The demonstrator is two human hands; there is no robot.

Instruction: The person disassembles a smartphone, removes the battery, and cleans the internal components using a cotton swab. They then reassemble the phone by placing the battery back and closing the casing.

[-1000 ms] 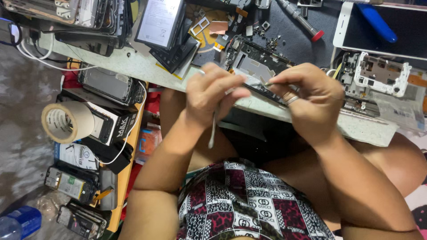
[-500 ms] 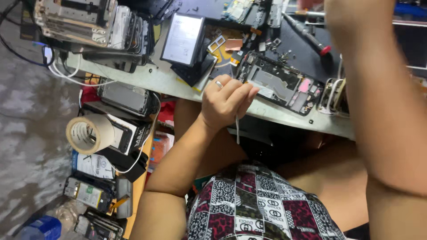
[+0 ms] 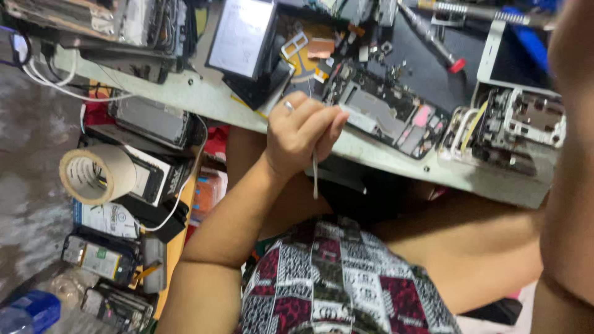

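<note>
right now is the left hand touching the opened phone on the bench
Cannot tell. In the head view the left hand, holding a thin metal tool, overlaps the opened phone, but no contact or gap shows plainly.

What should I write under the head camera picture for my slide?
A left hand pinches thin tweezers beside an opened phone on a cluttered repair bench, tape roll nearby.

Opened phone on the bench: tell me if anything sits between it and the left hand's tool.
Nothing visible does. The left hand grips a thin metal tool at the bench edge, right beside the opened phone. The right forearm is raised, off to the side.
</note>
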